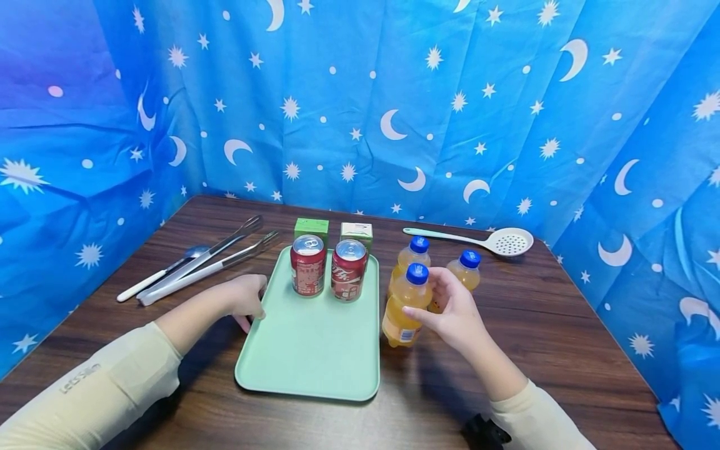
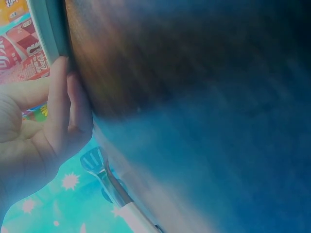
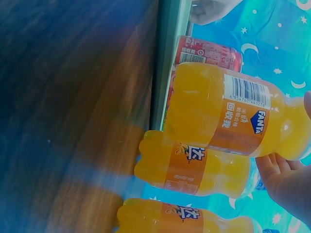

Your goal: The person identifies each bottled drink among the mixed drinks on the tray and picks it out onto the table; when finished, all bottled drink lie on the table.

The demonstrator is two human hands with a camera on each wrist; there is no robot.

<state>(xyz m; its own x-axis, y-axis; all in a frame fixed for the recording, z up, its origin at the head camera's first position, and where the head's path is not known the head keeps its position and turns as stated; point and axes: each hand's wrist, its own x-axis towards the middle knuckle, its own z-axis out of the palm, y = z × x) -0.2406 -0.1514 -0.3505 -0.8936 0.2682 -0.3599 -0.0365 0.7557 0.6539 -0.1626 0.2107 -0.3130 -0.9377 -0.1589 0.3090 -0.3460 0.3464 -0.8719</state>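
Observation:
A light green tray [image 1: 309,350] lies on the table. Two red soda cans [image 1: 307,265] [image 1: 349,270] stand upright on it, towards its far end. At the tray's left edge, my left hand [image 1: 244,300] holds the rim, with fingertips against its side in the left wrist view. My right hand [image 1: 455,309] grips a bottle of orange soda [image 3: 223,107] near its top, just right of the tray. This bottle is upright, and its base looks raised off the table. Two more orange soda bottles [image 3: 180,167] [image 3: 160,218] stand behind and beside it.
Two green cartons [image 1: 311,229] [image 1: 360,231] stand behind the cans, partly hidden. Tongs [image 1: 208,269] and a white-handled utensil [image 1: 149,284] lie at the left. A slotted ladle [image 1: 509,242] lies at the back right. Blue star-patterned curtains [image 1: 360,125] surround the wooden table [image 1: 540,344].

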